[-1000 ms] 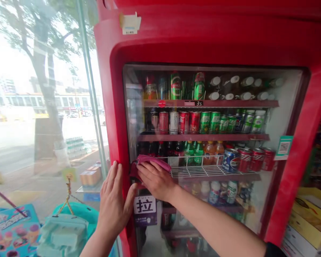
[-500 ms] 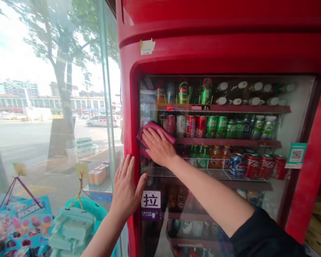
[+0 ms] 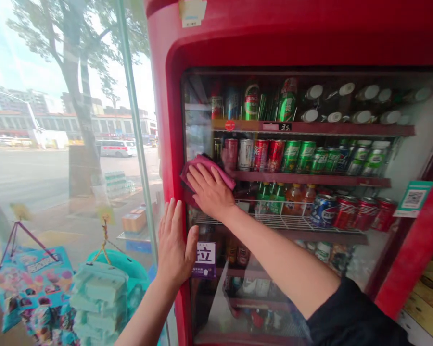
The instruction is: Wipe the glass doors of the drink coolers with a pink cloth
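My right hand (image 3: 212, 190) holds a folded pink cloth (image 3: 225, 179) pressed against the glass door of a red drinks fridge (image 3: 274, 38), near the left edge of the pane. The fingers of that hand lie nearly flat over the cloth. Lower and to the left, my left hand (image 3: 176, 242) is open, its palm against the fridge's red left frame and its thumb reaching toward the glass. Just right of that thumb is a purple and white pull sticker (image 3: 206, 254), partly covered by it. Behind the glass, shelves carry drink cans (image 3: 290, 156) and bottles.
On the left, a window (image 3: 124, 72) looks out on a street with a tree. Light-green packs (image 3: 100, 300) and a blue snack bag (image 3: 36, 274) hang low at the left. A QR-code sticker (image 3: 414, 198) is on the fridge's right side.
The view has tilted down and come a little nearer to the fridge. The cloth and both hands keep nearly the same place on the door, with the left thumb now overlapping the sticker.
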Tool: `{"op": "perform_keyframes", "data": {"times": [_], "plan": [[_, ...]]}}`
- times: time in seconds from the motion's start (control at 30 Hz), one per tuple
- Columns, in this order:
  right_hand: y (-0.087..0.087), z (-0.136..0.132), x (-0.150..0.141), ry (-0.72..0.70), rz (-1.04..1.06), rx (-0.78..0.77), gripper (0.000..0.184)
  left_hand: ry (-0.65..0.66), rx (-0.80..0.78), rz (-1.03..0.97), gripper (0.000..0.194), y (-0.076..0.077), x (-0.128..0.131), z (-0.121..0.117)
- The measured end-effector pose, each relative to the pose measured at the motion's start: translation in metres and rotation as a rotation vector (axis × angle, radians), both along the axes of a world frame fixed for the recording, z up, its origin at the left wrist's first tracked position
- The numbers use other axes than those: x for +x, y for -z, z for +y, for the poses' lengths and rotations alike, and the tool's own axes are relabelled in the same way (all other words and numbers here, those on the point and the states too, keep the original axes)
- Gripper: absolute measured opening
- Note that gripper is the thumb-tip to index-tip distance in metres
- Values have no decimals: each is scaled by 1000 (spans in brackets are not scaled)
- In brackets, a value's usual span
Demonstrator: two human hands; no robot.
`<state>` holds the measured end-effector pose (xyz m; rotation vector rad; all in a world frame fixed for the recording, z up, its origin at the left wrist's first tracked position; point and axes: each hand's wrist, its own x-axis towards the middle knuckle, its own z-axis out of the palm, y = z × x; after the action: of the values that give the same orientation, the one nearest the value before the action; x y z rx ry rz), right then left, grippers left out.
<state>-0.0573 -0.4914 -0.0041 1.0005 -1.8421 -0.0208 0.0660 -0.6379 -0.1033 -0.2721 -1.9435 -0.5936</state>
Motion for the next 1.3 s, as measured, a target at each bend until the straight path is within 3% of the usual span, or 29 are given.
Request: {"op": "perform_keyframes", "data": {"times": [0.13,0.2,0.27,0.37,0.6,0.7,0.77,0.93,1.03,1.17,1.3], "plan": [[89,3,-2,-44,-16,90,71,13,-24,-30,78,28,12,16],[116,7,-3,-77,8,129,69,12,-36,-44,79,37,16,21],[126,11,-4,-92,31,150,66,8,-45,-50,80,39,16,24],[112,13,-4,-95,69,159,60,10,-47,-37,81,33,12,25],[12,-8,-3,-15,60,12,65,48,-13,38,80,-3,0,24],[-15,-10,-3,-4,63,-40,65,77,2,51,81,-13,-4,23],[-24,5,-3,21,78,-67,66,106,-5,55,81,-16,-6,20],[-28,79,2,270,140,-401,74,170,-14,29,80,-11,-9,7],[-21,98,5,419,185,-590,74,202,-20,26,79,-4,-10,0],[-5,61,8,472,147,-662,74,245,-22,65,79,-1,-8,-2],[20,-2,11,316,123,-388,68,235,-23,65,81,-6,-6,-4]]}}
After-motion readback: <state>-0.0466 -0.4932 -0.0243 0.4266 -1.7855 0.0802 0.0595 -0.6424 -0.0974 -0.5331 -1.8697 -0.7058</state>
